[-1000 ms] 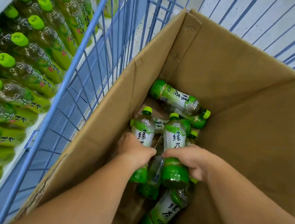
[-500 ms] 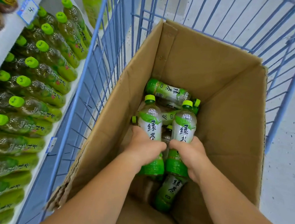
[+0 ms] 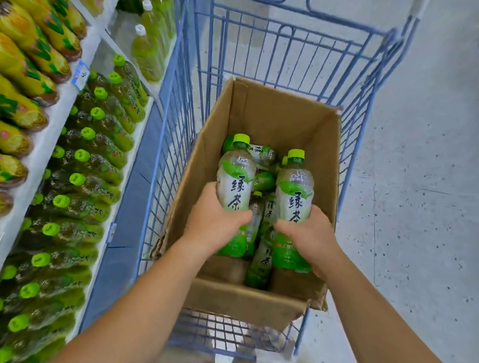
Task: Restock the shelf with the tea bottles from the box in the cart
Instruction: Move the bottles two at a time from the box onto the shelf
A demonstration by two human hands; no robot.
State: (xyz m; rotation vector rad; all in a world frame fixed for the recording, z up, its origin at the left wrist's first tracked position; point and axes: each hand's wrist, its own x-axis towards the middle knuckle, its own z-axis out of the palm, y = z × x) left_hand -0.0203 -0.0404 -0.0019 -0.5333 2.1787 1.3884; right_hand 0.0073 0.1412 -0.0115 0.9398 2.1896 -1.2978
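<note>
My bottles hide most of the loose ones lying in the box (image 3: 273, 116) in the cart (image 3: 172, 155), and my left hand (image 3: 212, 223) grips one tea bottle (image 3: 235, 181) upright, my right hand (image 3: 312, 238) another (image 3: 294, 194), both above the box.

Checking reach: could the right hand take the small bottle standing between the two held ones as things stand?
Probably not: the right hand is already shut on a tea bottle; the small bottle sits wedged low.
</note>
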